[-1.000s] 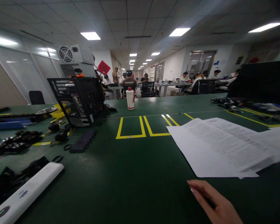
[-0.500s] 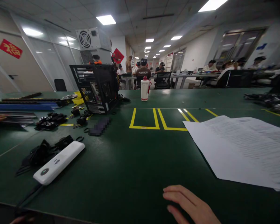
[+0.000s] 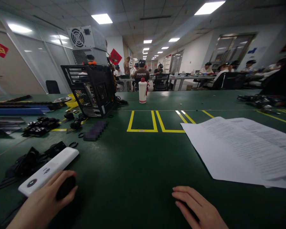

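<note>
My left hand [image 3: 49,194] is curled around a dark, rounded object [image 3: 66,187] whose kind I cannot make out. It is beside the near end of a white power-bank-like device [image 3: 54,165], partly covering it. A dark cable runs from that device toward the near table edge. My right hand [image 3: 197,205] is over the green table [image 3: 124,184] at the lower right, fingers stretched out and holding nothing. Printed paper sheets [image 3: 243,149] lie beyond it to the right. Black straps or clips [image 3: 30,162] lie behind the white device.
A black computer case [image 3: 90,90] bears silver power supply units [image 3: 87,39]. Nearby lie a pixelated dark flat object [image 3: 95,130], small black parts [image 3: 41,125] and metal strips [image 3: 4,125]. A white cup [image 3: 143,92] stands behind yellow tape marks [image 3: 143,130]. Cables [image 3: 264,101] lie at far right.
My left hand has come up from the bottom left edge with the dark object in it. The view has shifted right, and another hand at the far left edge is gone. My right hand stays nearly put.
</note>
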The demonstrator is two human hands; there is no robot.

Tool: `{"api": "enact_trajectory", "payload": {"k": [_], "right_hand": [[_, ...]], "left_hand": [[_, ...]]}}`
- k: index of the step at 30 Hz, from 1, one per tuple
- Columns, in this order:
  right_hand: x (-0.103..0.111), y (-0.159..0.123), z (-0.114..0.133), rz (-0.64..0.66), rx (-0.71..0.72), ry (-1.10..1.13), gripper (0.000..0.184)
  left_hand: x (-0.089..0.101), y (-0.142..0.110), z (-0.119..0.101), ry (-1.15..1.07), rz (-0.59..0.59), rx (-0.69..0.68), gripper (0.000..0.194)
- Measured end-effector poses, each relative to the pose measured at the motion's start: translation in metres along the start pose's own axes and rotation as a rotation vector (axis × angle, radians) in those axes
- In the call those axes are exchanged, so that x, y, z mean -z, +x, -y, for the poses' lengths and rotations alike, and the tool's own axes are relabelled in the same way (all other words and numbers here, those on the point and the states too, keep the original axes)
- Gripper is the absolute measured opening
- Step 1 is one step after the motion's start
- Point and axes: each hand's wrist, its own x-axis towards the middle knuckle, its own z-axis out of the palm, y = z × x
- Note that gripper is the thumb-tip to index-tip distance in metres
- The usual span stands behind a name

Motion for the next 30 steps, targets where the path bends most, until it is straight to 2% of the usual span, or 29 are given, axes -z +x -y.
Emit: {"api": "enact_trajectory", "payload": {"k": [3, 6, 9, 13, 19, 24, 27, 30], "right_hand": [[0.004, 0.001, 0.002, 0.013, -0.038, 0.052, 0.021], [0.007, -0.001, 0.003, 0.024, -0.091, 0.116, 0.022], [0.008, -0.002, 0.004, 0.041, -0.133, 0.154, 0.023], [0.009, -0.002, 0.004, 0.071, -0.145, 0.161, 0.021], [0.009, -0.002, 0.004, 0.08, -0.162, 0.181, 0.021], [0.009, -0.002, 0.004, 0.092, -0.178, 0.206, 0.021], [0.01, -0.001, 0.004, 0.123, -0.182, 0.246, 0.021], [0.015, 0.008, 0.008, 0.175, -0.177, 0.31, 0.021]], "left_hand": [[-0.007, 0.02, -0.007, -0.029, 0.106, -0.055, 0.037], [-0.01, 0.023, -0.003, -0.023, 0.103, -0.064, 0.042], [-0.01, 0.02, 0.004, -0.039, 0.099, -0.131, 0.044], [-0.006, 0.019, 0.007, -0.076, 0.097, -0.184, 0.041], [-0.01, 0.021, 0.01, -0.177, 0.085, -0.178, 0.039], [-0.018, 0.022, 0.017, -0.158, 0.075, -0.107, 0.035], [-0.015, 0.024, 0.002, -0.194, 0.105, -0.121, 0.035], [-0.011, 0.033, -0.039, -0.275, 0.187, -0.207, 0.032]]}}
